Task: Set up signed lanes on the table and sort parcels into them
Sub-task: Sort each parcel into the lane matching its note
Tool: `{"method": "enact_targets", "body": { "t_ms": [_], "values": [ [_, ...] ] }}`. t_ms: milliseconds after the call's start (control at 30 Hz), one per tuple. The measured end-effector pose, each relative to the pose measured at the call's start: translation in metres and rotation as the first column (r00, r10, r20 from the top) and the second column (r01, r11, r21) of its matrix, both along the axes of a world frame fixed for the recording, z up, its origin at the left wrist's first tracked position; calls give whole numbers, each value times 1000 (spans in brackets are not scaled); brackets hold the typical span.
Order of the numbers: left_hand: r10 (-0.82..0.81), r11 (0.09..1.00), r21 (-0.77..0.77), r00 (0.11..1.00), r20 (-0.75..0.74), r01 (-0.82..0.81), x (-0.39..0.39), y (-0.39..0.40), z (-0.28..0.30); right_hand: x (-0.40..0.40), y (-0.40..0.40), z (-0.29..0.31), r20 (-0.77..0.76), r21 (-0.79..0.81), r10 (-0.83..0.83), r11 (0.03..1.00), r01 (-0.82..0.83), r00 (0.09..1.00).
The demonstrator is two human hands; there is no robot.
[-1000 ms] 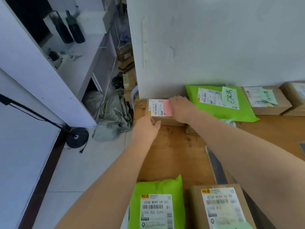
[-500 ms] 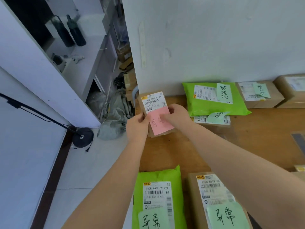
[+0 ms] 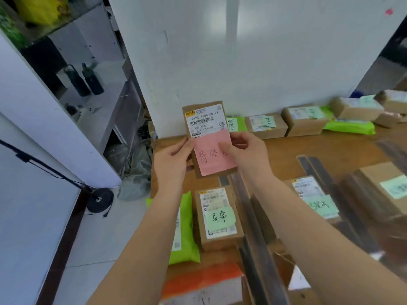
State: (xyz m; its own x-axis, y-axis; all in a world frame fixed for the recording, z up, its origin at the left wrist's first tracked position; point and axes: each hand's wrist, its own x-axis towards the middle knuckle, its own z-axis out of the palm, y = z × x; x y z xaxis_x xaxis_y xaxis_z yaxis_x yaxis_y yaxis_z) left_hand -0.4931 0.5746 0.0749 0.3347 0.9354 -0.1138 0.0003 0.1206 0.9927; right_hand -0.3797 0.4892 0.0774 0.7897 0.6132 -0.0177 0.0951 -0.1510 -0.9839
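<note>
Both hands lift a small cardboard parcel above the table's far-left corner: left hand fingers curl round its left edge, right hand pinches the pink note. Likely light and stiff; edges grip best.

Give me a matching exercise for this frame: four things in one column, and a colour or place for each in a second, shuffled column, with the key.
Things
1. sticky note on the held parcel
2. note on the brown box lying nearest below the hands
3. soft mailer left of that box
4. two dark bottles

Colour or place
A. bright green, at the table's left edge
B. pink, with handwriting
C. on the shelf at the left, off the table
D. pale green, with handwriting

Pairs: 1-B, 2-D, 3-A, 4-C

The left hand and right hand both hold the parcel.
</note>
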Motion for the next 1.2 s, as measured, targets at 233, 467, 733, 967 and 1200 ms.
{"method": "enact_targets", "body": {
  "t_ms": [233,467,733,967,1200],
  "values": [
    [-141,989,49,990,17,140,37,-158,20,21,-180,19,-27,76,-158,984,159,987],
    [-342,937,60,938,-49,344,89,-305,14,47,-345,10,-108,78,-334,936,343,936],
    [-526,849,6,847,-68,528,154,-414,18,86,-469,7,-43,51,-518,853,519,854],
    [-630,776,-6,774,-63,631,239,-472,9,157,-530,-2,-41,28,-630,775,631,775],
    [-646,761,7,759,-79,649,354,-505,-2,267,-560,-4,7,-21,-664,747,664,748]
  ]
}}
